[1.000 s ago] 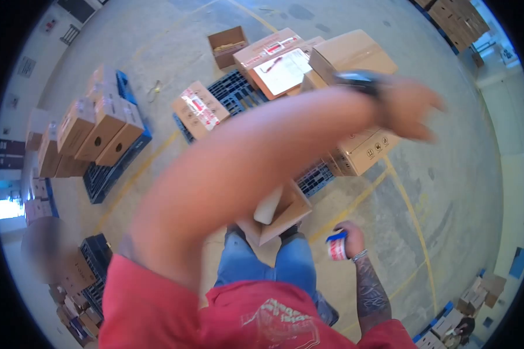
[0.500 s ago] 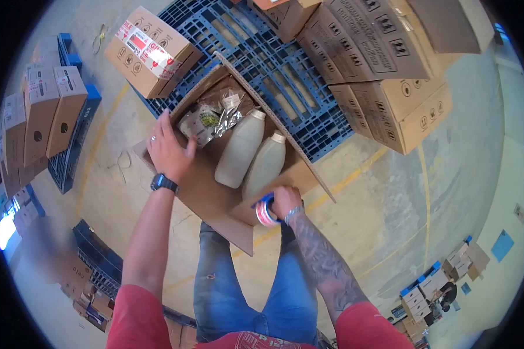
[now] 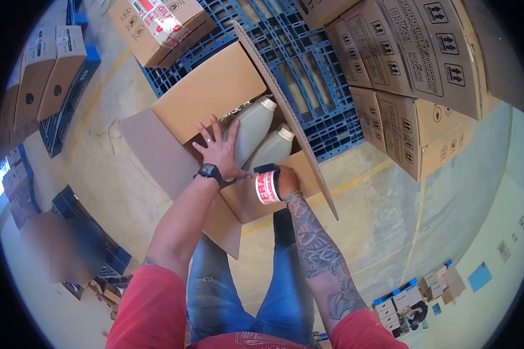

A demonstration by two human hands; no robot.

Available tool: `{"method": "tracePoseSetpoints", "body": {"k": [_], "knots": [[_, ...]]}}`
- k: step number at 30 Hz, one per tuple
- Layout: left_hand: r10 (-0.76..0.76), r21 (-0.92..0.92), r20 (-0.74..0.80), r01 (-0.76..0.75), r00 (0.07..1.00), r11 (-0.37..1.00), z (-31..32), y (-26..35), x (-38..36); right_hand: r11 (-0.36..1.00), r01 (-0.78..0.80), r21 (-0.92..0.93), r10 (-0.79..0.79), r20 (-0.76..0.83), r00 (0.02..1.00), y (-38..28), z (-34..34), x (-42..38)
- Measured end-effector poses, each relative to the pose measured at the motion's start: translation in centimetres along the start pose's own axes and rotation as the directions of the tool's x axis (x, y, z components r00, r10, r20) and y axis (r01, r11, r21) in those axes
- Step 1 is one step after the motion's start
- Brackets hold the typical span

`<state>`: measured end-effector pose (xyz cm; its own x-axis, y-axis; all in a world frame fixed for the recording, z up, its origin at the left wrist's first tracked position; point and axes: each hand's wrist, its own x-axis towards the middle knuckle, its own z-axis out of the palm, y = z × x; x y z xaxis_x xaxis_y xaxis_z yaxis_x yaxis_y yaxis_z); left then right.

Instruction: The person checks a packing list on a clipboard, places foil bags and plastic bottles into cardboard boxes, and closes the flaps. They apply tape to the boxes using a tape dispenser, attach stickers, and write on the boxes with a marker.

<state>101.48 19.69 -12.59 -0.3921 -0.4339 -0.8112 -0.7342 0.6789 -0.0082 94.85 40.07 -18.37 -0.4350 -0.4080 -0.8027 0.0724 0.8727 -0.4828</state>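
Note:
An open cardboard box (image 3: pixel 167 160) stands before me with its far flap (image 3: pixel 218 87) folded in over part of the contents. Two pale plastic bottles, a left one (image 3: pixel 251 125) and a right one (image 3: pixel 275 150), lie in it with their caps toward the far right. A sliver of silver packaging shows beside the left bottle; the rest is covered. Over the opening, my left hand (image 3: pixel 220 152) spreads its fingers beside the left bottle; whether it touches cannot be made out. My right hand (image 3: pixel 287 181) grips a tape dispenser (image 3: pixel 266 185) with red-and-white fragile tape, above the near flap (image 3: pixel 247 203).
Beyond the box lies a blue plastic pallet (image 3: pixel 320 87). A taped carton (image 3: pixel 160 29) sits on its left, stacked cartons (image 3: pixel 402 64) on its right. More cartons (image 3: pixel 61 70) stand far left. A blurred person (image 3: pixel 61 247) is at lower left, another (image 3: pixel 416 314) at lower right.
The far flap has come down over the bagged items. My left hand has moved right, from the box's left edge to the bottles. The tape roll has turned, showing its printed face.

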Motion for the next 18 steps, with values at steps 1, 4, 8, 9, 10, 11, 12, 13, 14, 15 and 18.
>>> {"method": "tracePoseSetpoints", "body": {"k": [1, 4, 8, 9, 10, 11, 12, 13, 14, 15, 18], "knots": [[0.017, 0.039, -0.009, -0.017, 1.000, 0.999, 0.3, 0.0, 0.0, 0.997, -0.014, -0.072, 0.015, 0.005, 1.000, -1.0, -0.4, -0.3], [0.003, 0.022, 0.001, -0.003, 1.000, 1.000, 0.7, 0.4, 0.2, 0.991, -0.038, -0.125, 0.032, -0.050, 0.998, -0.4, 0.7, 0.5], [0.004, -0.017, -0.069, -0.006, 0.998, 1.000, 1.6, 0.2, 0.8, 0.974, -0.049, 0.221, 0.003, 0.201, 0.980, -2.8, -1.0, -3.4], [0.019, -0.027, -0.043, -0.020, 0.999, 0.999, 1.2, 0.0, 1.0, 0.966, 0.243, 0.083, -0.252, 0.127, 0.959, -5.9, -3.5, -6.3], [0.033, -0.040, -0.009, -0.033, 0.999, 0.999, 1.2, -0.1, 0.9, 0.863, 0.500, -0.070, -0.493, 0.100, 0.864, -9.7, -6.9, -9.4], [0.018, -0.056, -0.005, -0.018, 1.000, 0.998, 1.2, -0.4, 1.2, 0.822, 0.562, -0.090, -0.553, 0.105, 0.826, -12.2, -10.4, -10.7], [0.037, -0.059, -0.019, -0.038, 0.999, 0.998, 1.4, -0.6, 1.5, 0.806, 0.574, -0.145, -0.574, 0.044, 0.818, -14.2, -13.7, -11.4], [0.065, -0.060, -0.030, -0.067, 0.997, 0.996, 1.7, -0.8, 1.1, 0.792, 0.577, -0.201, -0.592, -0.018, 0.806, -16.3, -16.9, -12.1], [0.066, -0.071, -0.031, -0.069, 0.997, 0.995, 1.8, -0.9, 0.9, 0.761, 0.549, -0.345, -0.602, -0.063, 0.796, -17.6, -18.8, -10.5], [0.064, -0.072, -0.012, -0.065, 0.998, 0.995, 1.6, -0.9, 1.0, 0.722, 0.498, -0.479, -0.612, -0.107, 0.784, -18.8, -20.7, -8.9], [0.057, -0.084, -0.009, -0.057, 0.998, 0.995, 1.5, -1.3, 1.4, 0.370, 0.581, -0.725, -0.593, 0.297, 0.748, -19.5, -18.1, -2.6]]}}
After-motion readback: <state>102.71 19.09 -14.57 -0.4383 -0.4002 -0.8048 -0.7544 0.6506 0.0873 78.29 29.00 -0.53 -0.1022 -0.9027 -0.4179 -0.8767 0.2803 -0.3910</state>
